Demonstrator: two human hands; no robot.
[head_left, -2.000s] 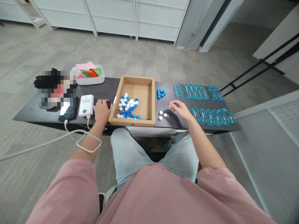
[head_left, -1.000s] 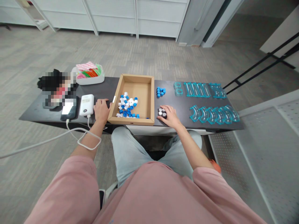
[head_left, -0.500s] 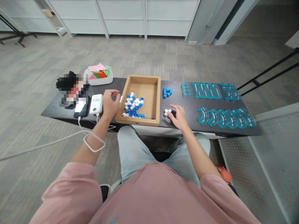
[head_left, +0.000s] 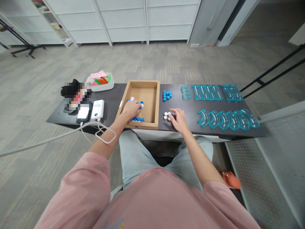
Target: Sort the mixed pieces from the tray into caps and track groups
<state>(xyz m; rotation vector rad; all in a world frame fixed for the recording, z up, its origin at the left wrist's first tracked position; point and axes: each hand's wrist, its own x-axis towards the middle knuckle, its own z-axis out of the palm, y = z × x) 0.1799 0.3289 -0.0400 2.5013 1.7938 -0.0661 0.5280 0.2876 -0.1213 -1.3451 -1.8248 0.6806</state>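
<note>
My left hand (head_left: 132, 109) is inside the cardboard box (head_left: 151, 92), over a heap of small white and blue hexagonal pieces (head_left: 138, 119). Its fingers stretch toward the right and dip among the pieces, covering many of them; I make out nothing held. On the dark tabletop right of the box, my right hand (head_left: 178, 121) rests with fingers apart. Its thumb is at the edge of a small cluster of white hexagonal pieces (head_left: 166, 116). Beyond that cluster sits a group of blue hexagonal pieces (head_left: 167, 95).
Clear teal-edged plastic parts lie in rows at right: curved ones (head_left: 225, 120), straight ones (head_left: 206, 92) and small squarish ones (head_left: 185, 92). At left are a white power bank (head_left: 97, 109) with a cable, a phone (head_left: 83, 113) and a white basket (head_left: 105, 86) of colourful packets.
My left hand has moved right, from outside the box's left wall to over the pieces inside. My right hand stays beside the white cluster. The camera view has shifted slightly.
</note>
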